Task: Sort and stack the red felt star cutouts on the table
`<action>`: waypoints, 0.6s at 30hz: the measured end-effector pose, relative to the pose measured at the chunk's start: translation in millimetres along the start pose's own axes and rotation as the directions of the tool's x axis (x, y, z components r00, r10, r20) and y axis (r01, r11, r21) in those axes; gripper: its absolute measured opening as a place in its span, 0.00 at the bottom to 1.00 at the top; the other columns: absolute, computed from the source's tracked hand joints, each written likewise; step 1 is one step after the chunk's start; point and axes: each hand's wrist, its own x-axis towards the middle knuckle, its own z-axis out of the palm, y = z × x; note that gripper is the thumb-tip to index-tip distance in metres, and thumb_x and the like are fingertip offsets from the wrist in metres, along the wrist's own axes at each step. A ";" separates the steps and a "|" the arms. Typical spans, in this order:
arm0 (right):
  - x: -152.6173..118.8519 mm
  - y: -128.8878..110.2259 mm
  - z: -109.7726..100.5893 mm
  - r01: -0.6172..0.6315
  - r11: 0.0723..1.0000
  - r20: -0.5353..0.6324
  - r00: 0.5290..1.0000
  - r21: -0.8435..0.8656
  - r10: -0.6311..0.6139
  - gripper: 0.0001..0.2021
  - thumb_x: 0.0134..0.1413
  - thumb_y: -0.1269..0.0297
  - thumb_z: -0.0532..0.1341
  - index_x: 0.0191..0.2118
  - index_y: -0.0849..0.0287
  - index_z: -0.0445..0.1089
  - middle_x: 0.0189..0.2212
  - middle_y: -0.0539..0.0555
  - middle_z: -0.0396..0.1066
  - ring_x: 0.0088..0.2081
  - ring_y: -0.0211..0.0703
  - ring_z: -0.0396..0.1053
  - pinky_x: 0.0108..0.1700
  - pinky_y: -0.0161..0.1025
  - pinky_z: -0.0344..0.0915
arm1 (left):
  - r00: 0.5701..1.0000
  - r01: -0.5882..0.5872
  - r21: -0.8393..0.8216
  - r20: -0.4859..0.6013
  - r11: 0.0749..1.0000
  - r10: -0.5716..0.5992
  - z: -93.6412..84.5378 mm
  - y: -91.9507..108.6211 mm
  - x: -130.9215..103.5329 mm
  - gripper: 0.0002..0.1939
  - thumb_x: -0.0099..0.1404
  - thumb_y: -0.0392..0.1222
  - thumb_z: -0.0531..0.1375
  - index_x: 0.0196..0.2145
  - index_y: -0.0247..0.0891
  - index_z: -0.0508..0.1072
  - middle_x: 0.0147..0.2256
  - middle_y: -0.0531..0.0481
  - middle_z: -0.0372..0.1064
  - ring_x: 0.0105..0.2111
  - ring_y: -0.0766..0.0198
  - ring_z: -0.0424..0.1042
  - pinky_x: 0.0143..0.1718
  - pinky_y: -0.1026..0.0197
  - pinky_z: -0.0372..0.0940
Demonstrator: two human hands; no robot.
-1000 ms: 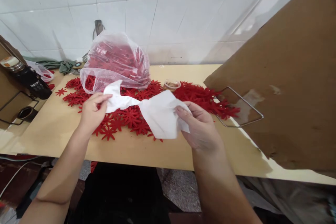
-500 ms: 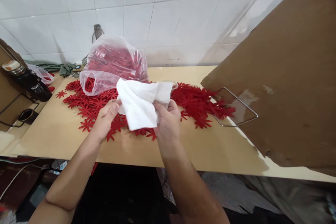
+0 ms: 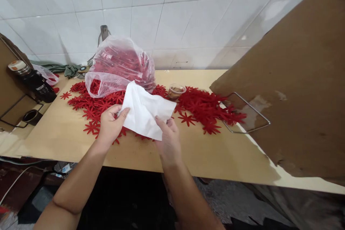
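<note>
A creased white tissue [image 3: 147, 109] is stretched between my two hands above the table. My left hand [image 3: 111, 120] pinches its left edge between thumb and fingers. On the lower right, my right hand [image 3: 169, 136] grips the tissue with the thumb on top and the fingers underneath. Behind and below it lies a pile of red flower-shaped pieces [image 3: 93, 111], partly covered by the tissue. Farther back, a clear plastic bag [image 3: 121, 63] full of the same red pieces rests on the pile.
Right of the tissue are a small clear tub [image 3: 176, 90] and more red pieces [image 3: 202, 106], some reaching a bent wire frame [image 3: 268, 124] by a cardboard panel [image 3: 304, 79]. At left stand a black vacuum flask [image 3: 36, 82] and a dark cup [image 3: 31, 116]. A tiled wall [image 3: 185, 18] closes the back.
The tissue has been opened out flatter and tilted, its right side lower. My right hand has moved slightly down. The small tub behind it now shows more fully.
</note>
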 end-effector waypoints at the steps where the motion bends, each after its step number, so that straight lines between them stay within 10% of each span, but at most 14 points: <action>1: 2.1 -7.5 -6.2 0.100 0.991 0.017 0.995 -0.093 -0.099 0.20 0.38 0.62 0.66 0.40 0.57 0.62 0.43 0.55 0.67 0.46 0.44 0.66 0.53 0.49 0.60 | 0.999 -0.026 0.047 0.049 0.999 0.024 -6.1 4.3 2.1 0.11 0.57 0.45 0.58 0.25 0.34 0.73 0.24 0.53 0.64 0.25 0.70 0.63 0.27 0.66 0.59; 5: 11.9 -46.7 -18.3 0.389 0.883 0.331 0.896 -0.261 -0.297 0.42 0.26 0.57 0.72 0.52 0.52 0.55 0.55 0.56 0.57 0.57 0.47 0.55 0.59 0.49 0.51 | 0.882 -0.158 0.137 0.464 0.978 0.077 -25.1 34.9 4.2 0.10 0.57 0.42 0.59 0.23 0.34 0.74 0.24 0.51 0.67 0.25 0.70 0.65 0.27 0.67 0.59; 8: 10.3 -59.0 -12.3 0.204 0.940 0.666 0.745 -0.275 0.033 0.48 0.20 0.57 0.74 0.55 0.52 0.55 0.53 0.57 0.61 0.52 0.50 0.62 0.51 0.47 0.63 | 0.830 -0.212 0.088 0.541 0.973 0.132 -29.1 57.1 2.0 0.08 0.58 0.41 0.58 0.29 0.36 0.76 0.29 0.49 0.71 0.27 0.69 0.68 0.28 0.67 0.61; 12: -2.6 -40.3 -6.7 -0.052 0.915 0.736 0.577 -0.399 0.354 0.22 0.34 0.63 0.70 0.41 0.59 0.69 0.33 0.52 0.73 0.32 0.41 0.71 0.33 0.37 0.70 | 0.853 -0.241 0.053 0.487 0.969 0.185 -31.8 61.2 2.5 0.08 0.57 0.40 0.59 0.32 0.38 0.77 0.30 0.49 0.73 0.29 0.67 0.70 0.29 0.66 0.63; 18: -6.2 -17.9 -11.7 -0.194 0.905 0.631 0.662 -0.378 0.405 0.14 0.36 0.65 0.69 0.34 0.60 0.71 0.29 0.51 0.74 0.27 0.39 0.71 0.29 0.36 0.69 | 0.880 -0.378 0.203 0.382 0.903 0.283 -44.2 49.1 -6.0 0.16 0.60 0.39 0.56 0.46 0.42 0.72 0.38 0.47 0.74 0.36 0.63 0.72 0.38 0.62 0.65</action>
